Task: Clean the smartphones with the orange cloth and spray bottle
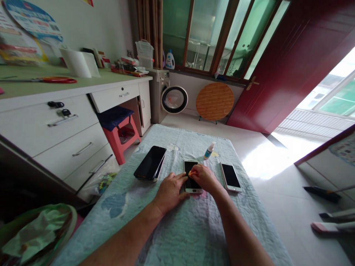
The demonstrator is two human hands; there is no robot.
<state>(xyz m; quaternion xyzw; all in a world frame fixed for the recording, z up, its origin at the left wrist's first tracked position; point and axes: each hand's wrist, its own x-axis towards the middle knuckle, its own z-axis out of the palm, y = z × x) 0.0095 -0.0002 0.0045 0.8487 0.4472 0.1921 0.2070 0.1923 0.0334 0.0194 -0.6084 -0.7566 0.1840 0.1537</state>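
A white phone with a dark screen (pixel 190 167) lies in the middle of a pale quilted cloth (pixel 177 236). My left hand (pixel 169 191) rests flat beside it, fingers spread, touching its left edge. Over the phone's screen my right hand (pixel 203 178) pinches a small orange thing, pressed to the glass. A larger black tablet (pixel 150 163) lies to the left and a second white phone (pixel 230 177) to the right. A small spray bottle with a blue cap (pixel 209 150) stands just behind the phones.
White drawers and a desk (pixel 69 125) run along the left, with a red stool (pixel 122 129) under it. A washing machine (pixel 169 96) and a folded round table (pixel 215 100) stand at the back. A red door (pixel 291 62) is open at the right.
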